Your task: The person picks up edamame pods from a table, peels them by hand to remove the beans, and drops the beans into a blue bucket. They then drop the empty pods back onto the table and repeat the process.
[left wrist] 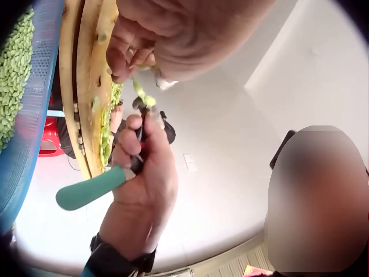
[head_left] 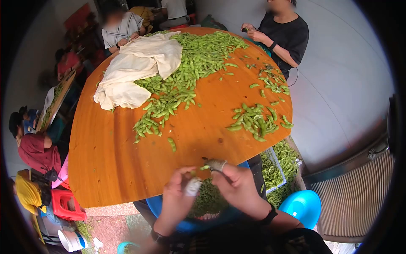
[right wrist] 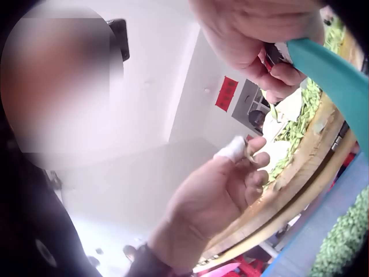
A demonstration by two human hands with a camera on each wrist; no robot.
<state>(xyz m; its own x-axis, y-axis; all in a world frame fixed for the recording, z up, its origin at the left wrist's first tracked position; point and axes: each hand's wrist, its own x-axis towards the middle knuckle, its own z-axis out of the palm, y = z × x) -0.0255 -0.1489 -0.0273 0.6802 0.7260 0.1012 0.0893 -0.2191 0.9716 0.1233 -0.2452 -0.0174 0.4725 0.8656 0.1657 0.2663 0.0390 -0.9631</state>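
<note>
Close over a blue basin (head_left: 155, 205) of shelled green beans (head_left: 207, 197), both hands meet at the fingertips. My right hand (head_left: 237, 186) grips a small tool with a teal handle (left wrist: 92, 189) and a dark metal end. A wrap covers its thumb. My left hand (head_left: 175, 199), white wrap on its thumb, pinches a green bean pod (left wrist: 139, 89) with thumb and fingertips. The pod reaches to the tool's dark tip in the left wrist view. Part of the pod is hidden behind the fingers.
A round wooden table (head_left: 190, 148) bears a heap of bean pods (head_left: 207, 51), a cream cloth (head_left: 135, 67) and a smaller pod pile (head_left: 256, 120). A white crate (head_left: 275, 167) and a blue bowl (head_left: 302, 207) stand at right. A red stool (head_left: 65, 205) is at left. Other people sit around.
</note>
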